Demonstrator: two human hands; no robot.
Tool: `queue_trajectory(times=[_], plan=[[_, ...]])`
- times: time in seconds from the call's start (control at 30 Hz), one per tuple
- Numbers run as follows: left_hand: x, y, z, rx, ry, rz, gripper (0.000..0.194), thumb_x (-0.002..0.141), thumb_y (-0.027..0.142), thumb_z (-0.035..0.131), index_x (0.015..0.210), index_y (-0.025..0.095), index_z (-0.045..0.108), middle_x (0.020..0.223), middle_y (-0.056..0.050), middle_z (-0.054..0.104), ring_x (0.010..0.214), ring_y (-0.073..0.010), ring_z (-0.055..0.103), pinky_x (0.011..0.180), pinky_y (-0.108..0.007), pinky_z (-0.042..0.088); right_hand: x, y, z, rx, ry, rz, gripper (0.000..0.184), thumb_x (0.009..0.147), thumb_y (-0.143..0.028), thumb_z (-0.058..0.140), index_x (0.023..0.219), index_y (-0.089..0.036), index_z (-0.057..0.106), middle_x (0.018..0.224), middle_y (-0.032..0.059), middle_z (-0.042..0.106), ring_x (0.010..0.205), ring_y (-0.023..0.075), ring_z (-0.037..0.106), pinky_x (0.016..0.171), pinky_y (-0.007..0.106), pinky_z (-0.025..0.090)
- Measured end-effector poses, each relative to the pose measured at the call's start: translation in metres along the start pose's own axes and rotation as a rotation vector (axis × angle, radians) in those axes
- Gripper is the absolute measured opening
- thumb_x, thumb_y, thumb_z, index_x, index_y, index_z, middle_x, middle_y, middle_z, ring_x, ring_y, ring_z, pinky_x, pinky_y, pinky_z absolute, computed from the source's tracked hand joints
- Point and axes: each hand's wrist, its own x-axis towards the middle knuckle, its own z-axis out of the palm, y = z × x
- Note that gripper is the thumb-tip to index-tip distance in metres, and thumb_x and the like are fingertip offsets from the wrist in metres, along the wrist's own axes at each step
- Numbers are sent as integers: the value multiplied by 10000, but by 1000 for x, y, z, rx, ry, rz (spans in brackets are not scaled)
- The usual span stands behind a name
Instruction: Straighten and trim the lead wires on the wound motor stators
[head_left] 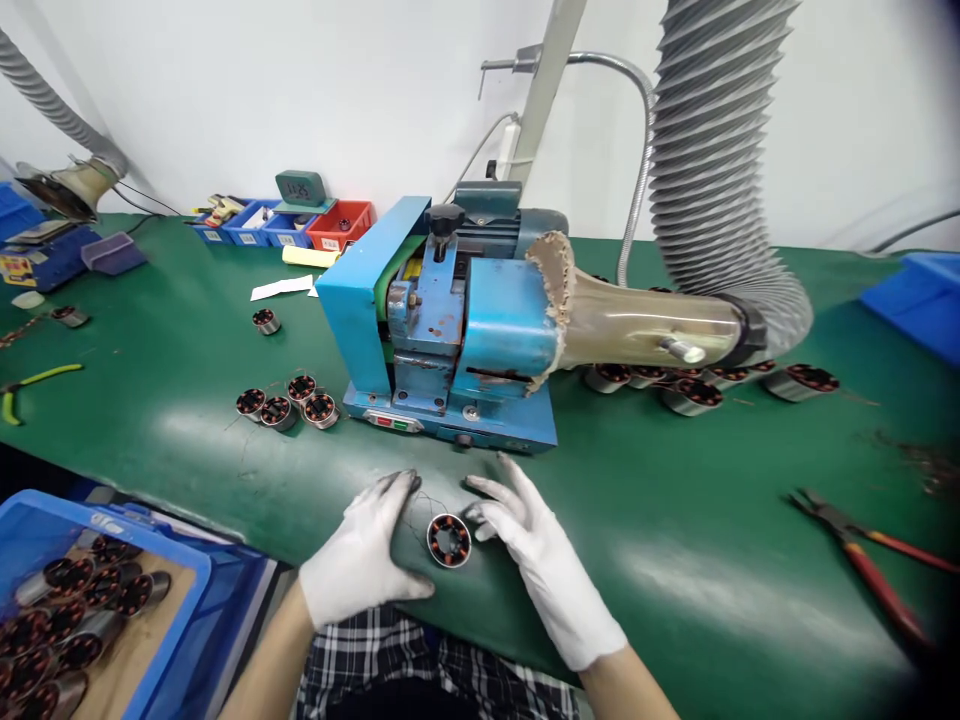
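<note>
A motor stator (449, 541), a metal ring with copper windings inside and thin wire ends trailing to its upper left, rests on the green tabletop in front of me. To its left is my left hand (367, 545), in a white glove with darkened fingertips, thumb and fingers spread apart around nothing. My right hand (525, 545), gloved the same way, has its fingers apart close by the stator's right side; whether a fingertip touches it I cannot tell. Just beyond both hands stands a blue belt-driven machine (450, 330) with red and green buttons.
Several stators (289, 403) sit left of the machine, and others (694, 395) behind its clear duct (645, 325). A blue bin (199, 590) of stators is at lower left. Red-handled pliers (847, 530) lie at right, green-handled ones (37, 380) at far left. Small parts boxes (341, 225) line the back.
</note>
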Motion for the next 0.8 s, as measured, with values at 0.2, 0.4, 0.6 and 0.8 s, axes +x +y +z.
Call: queue_trajectory(times=[0.2,0.4,0.6,0.8], plan=[[21,24,26,-37,79,46,998,521,282,765,1366,156,249,1308,-130,486,1191,-306,443,1005,-448,361,9,5,22,-180,14,5,228,660,-334,664,818,-169,662,719,27,625,625,158,556,583,277,462],[19,29,25,-24,112,9,860,527,326,770,1284,160,398,1274,-119,519,1171,-325,454,992,-452,375,13,3,18,-136,26,-4,265,737,-421,567,792,-162,582,587,-22,545,428,84,404,423,224,350],[18,28,27,-55,117,6,981,552,294,746,1371,148,226,1304,-130,489,1202,-314,429,987,-459,381,11,-8,22,-234,-41,-31,113,588,-217,715,685,-177,673,614,-22,571,513,108,471,500,236,390],[19,30,27,-25,175,45,866,563,292,736,1312,169,319,1266,-126,521,1204,-330,437,998,-500,364,13,-5,28,-82,37,-81,138,643,-284,693,609,-165,633,590,-1,578,517,120,489,475,242,376]])
